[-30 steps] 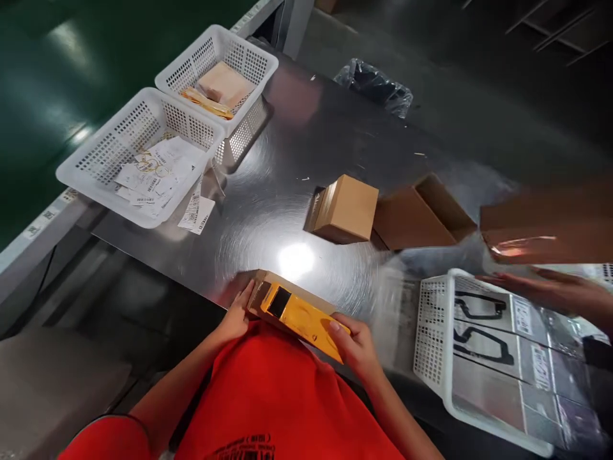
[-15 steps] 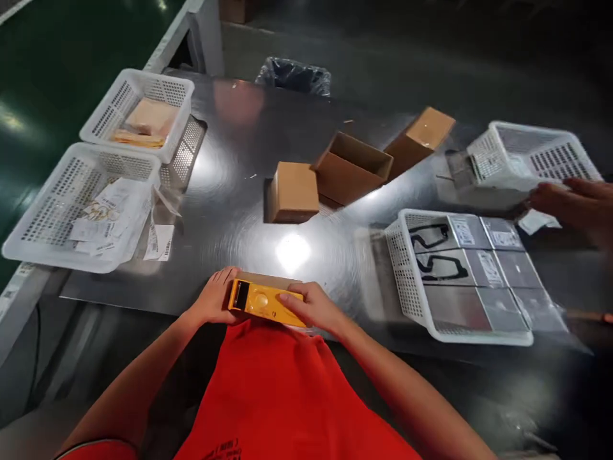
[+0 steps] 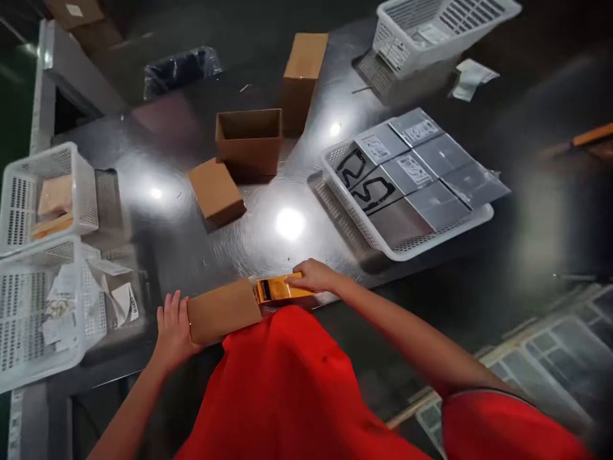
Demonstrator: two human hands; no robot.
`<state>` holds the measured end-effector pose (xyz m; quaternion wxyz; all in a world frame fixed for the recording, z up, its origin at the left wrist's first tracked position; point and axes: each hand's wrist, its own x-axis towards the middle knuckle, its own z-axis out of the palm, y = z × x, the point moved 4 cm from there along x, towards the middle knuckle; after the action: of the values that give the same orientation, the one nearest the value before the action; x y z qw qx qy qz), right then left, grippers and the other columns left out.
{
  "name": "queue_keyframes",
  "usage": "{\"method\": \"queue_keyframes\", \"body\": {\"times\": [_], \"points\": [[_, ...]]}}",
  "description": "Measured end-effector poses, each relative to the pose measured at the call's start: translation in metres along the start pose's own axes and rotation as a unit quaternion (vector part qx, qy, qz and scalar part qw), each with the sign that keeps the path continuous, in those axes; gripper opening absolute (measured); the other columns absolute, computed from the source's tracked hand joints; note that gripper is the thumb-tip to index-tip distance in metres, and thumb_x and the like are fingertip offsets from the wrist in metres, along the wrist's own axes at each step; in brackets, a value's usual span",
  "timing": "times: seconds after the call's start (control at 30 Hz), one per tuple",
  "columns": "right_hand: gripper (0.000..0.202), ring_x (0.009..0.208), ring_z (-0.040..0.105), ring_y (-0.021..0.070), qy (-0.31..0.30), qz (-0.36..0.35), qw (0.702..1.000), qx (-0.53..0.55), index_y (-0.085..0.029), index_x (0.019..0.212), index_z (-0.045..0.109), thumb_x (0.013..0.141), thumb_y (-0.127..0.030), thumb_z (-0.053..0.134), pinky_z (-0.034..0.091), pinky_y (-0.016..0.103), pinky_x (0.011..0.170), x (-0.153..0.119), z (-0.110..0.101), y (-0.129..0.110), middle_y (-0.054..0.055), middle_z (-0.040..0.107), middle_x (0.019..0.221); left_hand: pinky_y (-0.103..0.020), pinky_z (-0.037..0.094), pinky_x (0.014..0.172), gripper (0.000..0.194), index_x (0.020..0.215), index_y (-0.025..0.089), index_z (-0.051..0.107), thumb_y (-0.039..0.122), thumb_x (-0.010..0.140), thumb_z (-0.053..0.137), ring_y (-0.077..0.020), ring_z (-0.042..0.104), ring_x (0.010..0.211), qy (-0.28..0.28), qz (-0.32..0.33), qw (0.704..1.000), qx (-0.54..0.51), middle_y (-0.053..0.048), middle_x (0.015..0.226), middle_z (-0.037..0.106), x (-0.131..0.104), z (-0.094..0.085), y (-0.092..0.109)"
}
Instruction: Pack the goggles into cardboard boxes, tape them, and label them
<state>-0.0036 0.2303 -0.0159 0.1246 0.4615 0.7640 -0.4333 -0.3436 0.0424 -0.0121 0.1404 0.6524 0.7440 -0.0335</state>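
A closed cardboard box [image 3: 225,311] lies at the near edge of the metal table, in front of my red top. My left hand [image 3: 173,329] rests against the box's left end, fingers stretched and apart. At the other end, my right hand [image 3: 315,276] is closed around a yellow tape dispenser [image 3: 278,288]. The dispenser's dark front meets the right end of the box. Whether tape runs between them is too small to tell.
Three cardboard boxes, one closed [image 3: 215,190], one open-topped [image 3: 249,144] and one tall [image 3: 304,76], stand farther back. White baskets hold papers [image 3: 33,377], brown packets [image 3: 86,204] and flat silver packages [image 3: 416,252]. Another basket [image 3: 397,45] and a lined bin [image 3: 182,70] are behind.
The view has turned right. The tape dispenser has moved from over the box to its right end. My left hand sits at the left end. A co-worker's hand has left the right side.
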Motion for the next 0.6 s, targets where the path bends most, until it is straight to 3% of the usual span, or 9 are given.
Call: {"method": "queue_keyframes", "body": {"times": [0.07,0.1,0.2,0.27,0.43,0.6], "points": [[0.036,0.068,0.061,0.0206,0.003,0.0,1.0,-0.029,-0.018,0.071,0.072,0.079,-0.049,0.056,0.035,0.027,0.056,0.014,0.007,-0.02,0.009,0.069,0.071,-0.07,0.011,0.114,0.118,0.148,0.01,0.022,0.054,0.052,0.073,-0.0503,0.014,0.145,-0.006,0.053,0.997,0.056,-0.03,0.156,0.021,0.012,-0.004,0.034],[0.038,0.073,0.064,0.0229,0.003,0.002,0.999,-0.047,-0.017,0.077,0.074,0.079,-0.05,0.056,0.037,0.027,0.058,0.018,0.007,-0.028,0.011,0.072,0.078,-0.069,0.009,0.114,0.118,0.149,0.008,0.018,0.056,0.055,0.071,-0.049,0.016,0.145,-0.018,0.082,0.995,0.062,-0.031,0.156,0.02,0.02,-0.004,0.055],[0.048,0.086,0.068,0.0279,0.0,0.015,0.997,-0.081,-0.014,0.095,0.076,0.08,-0.054,0.053,0.044,0.029,0.062,0.026,0.003,-0.044,0.016,0.074,0.095,-0.064,0.014,0.114,0.112,0.148,0.002,0.019,0.055,0.061,0.066,-0.0454,0.035,0.137,-0.062,0.132,0.988,0.046,-0.032,0.147,0.038,0.044,0.001,0.113],[0.054,0.091,0.069,0.0292,0.002,0.024,0.996,-0.09,-0.012,0.103,0.075,0.082,-0.055,0.05,0.047,0.03,0.066,0.026,-0.003,-0.049,0.018,0.074,0.1,-0.061,0.02,0.111,0.107,0.145,0.004,0.027,0.053,0.059,0.067,-0.0434,0.044,0.128,-0.072,0.129,0.989,0.03,-0.029,0.137,0.048,0.055,0.003,0.133],[0.052,0.092,0.069,0.0277,0.028,0.026,0.995,-0.096,-0.011,0.103,0.076,0.085,-0.052,0.048,0.048,0.03,0.07,0.014,-0.024,-0.061,0.018,0.074,0.101,-0.055,0.029,0.106,0.098,0.139,0.009,0.031,0.046,0.056,0.068,-0.0384,0.05,0.118,-0.039,0.132,0.991,-0.003,-0.022,0.128,0.052,0.051,-0.014,0.134],[0.051,0.088,0.067,0.0267,0.126,0.027,0.991,-0.047,-0.011,0.085,0.076,0.08,-0.057,0.056,0.045,0.03,0.073,-0.003,-0.055,-0.067,0.014,0.074,0.09,-0.057,0.029,0.107,0.1,0.139,0.013,0.025,0.047,0.057,0.069,-0.0396,0.049,0.119,0.063,0.18,0.981,-0.027,-0.02,0.129,0.049,0.029,-0.067,0.131]]}}
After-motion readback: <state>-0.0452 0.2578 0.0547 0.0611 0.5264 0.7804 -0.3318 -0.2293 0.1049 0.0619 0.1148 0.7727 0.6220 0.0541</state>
